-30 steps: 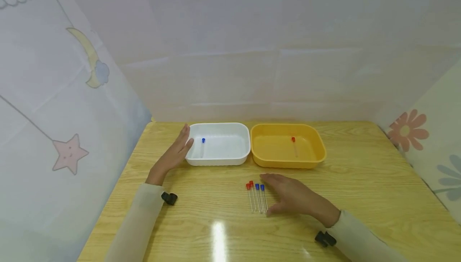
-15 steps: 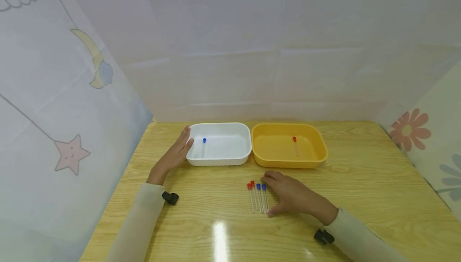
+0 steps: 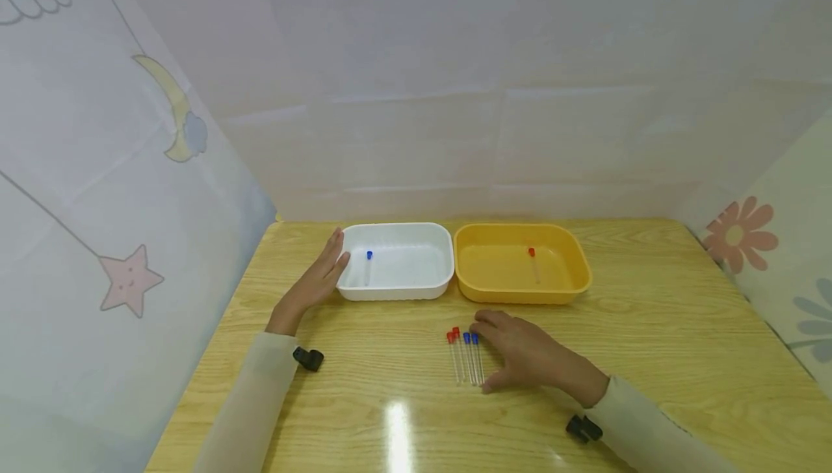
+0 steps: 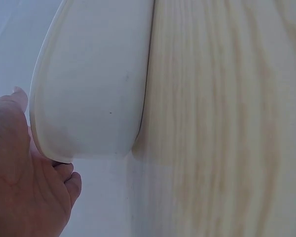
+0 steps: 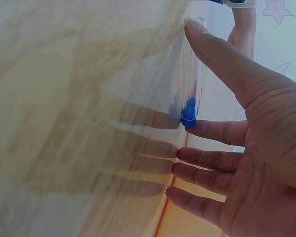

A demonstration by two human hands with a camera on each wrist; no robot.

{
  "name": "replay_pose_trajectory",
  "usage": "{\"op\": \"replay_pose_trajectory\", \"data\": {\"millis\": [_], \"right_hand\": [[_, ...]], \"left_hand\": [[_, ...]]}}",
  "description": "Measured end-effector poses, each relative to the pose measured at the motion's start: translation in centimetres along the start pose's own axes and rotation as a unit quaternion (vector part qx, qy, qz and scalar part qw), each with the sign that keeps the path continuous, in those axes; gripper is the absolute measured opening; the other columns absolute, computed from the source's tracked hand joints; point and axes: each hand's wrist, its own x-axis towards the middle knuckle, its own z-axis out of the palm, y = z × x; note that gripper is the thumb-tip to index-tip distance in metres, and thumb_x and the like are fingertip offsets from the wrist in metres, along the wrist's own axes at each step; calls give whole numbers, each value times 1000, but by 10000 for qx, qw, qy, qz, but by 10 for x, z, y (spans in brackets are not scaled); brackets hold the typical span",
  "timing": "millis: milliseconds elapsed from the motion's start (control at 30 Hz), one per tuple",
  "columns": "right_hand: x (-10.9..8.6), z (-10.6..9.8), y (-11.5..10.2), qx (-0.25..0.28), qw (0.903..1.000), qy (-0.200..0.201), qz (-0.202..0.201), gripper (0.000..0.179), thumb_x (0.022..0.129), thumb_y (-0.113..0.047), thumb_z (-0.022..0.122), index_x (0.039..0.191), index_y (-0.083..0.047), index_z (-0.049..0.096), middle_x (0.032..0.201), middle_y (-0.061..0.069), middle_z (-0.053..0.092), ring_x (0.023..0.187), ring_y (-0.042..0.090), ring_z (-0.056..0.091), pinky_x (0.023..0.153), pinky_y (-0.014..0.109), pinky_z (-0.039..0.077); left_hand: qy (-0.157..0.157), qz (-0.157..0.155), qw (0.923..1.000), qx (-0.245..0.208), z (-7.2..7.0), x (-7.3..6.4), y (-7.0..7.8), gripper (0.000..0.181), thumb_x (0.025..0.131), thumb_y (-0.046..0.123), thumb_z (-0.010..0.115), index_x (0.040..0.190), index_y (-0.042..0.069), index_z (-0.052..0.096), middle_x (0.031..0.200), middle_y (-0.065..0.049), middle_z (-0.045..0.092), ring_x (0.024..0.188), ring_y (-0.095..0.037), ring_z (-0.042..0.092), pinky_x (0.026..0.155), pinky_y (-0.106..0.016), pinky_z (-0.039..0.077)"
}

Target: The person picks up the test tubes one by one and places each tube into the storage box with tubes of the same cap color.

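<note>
In the head view my left hand [image 3: 315, 281] rests along the left end of a white tray [image 3: 396, 292], fingers straight. The left wrist view shows that hand's thumb [image 4: 19, 98] close to the tray's rim. Inside the tray lies a blue-capped test tube [image 3: 368, 267]. My right hand [image 3: 529, 350] lies low beside two red-capped test tubes [image 3: 453, 357] and two blue-capped test tubes [image 3: 479, 361], lined up on the table. In the right wrist view its index fingertip touches a blue cap [image 5: 189, 116], while its thumb reaches the tube's other end; the fingers are extended.
A yellow tray [image 3: 520, 295] stands right of the white one, with a red-capped test tube [image 3: 534, 267] in it. Both sit near the back of the wooden table [image 3: 650, 328], before a pale cloth backdrop [image 3: 416, 133].
The rightmost blue-capped test tube has shifted slightly left, closer to its neighbour, with my right hand at it. My left hand stays at the white tray.
</note>
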Motion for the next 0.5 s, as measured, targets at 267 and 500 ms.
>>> {"op": "replay_pose_trajectory", "data": {"millis": [267,500], "right_hand": [[-1,1,-2,-16,9999,-39,106,93,74,-58,85,143,-4,54,153,19,44,137,38,47,106,54,45],[-2,3,-2,-122,9999,34,83,94,74,-61,84,142,-4,55,153,19,44,137,38,47,104,55,46]], "left_hand": [[45,35,9999,135,2,0,-1,70,112,45,23,162,2,-4,169,-4,-15,155,-31,-9,124,-54,4],[40,61,9999,153,3,0,0,72,112,45,23,161,2,-7,168,-5,-16,155,-34,-7,124,-54,5]]}}
